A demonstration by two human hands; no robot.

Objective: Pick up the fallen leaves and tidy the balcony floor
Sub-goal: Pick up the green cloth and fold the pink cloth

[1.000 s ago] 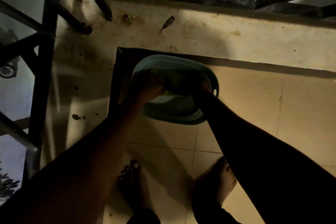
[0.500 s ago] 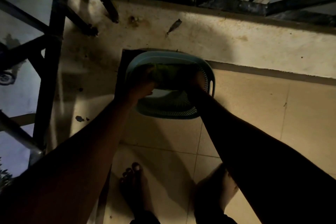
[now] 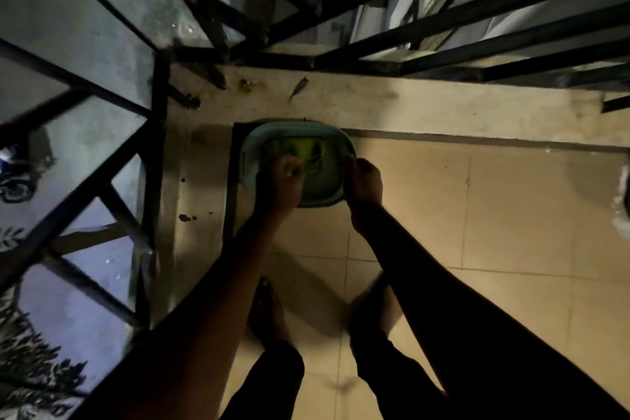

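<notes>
A teal plastic basket (image 3: pixel 296 129) with perforated walls sits low in the balcony's corner, against the concrete ledge. Green leaves (image 3: pixel 304 148) lie inside it. My left hand (image 3: pixel 281 182) is curled over the basket's near-left side, fingers bent at the rim beside the leaves. My right hand (image 3: pixel 364 182) grips the right rim. One dark fallen leaf (image 3: pixel 298 88) lies on the ledge just beyond the basket. Whether the basket touches the floor is hidden by my hands.
A black metal railing (image 3: pixel 443 27) runs along the ledge (image 3: pixel 443 109) and down the left side (image 3: pixel 153 181). Beige floor tiles (image 3: pixel 494 215) spread to the right. My bare feet (image 3: pixel 269 310) stand right behind the basket. Dark specks (image 3: pixel 184 217) mark the left ledge.
The basket has shifted slightly toward the ledge and corner, with both hands staying on it. My left hand now lies further over the basket's inside. The view has pulled back.
</notes>
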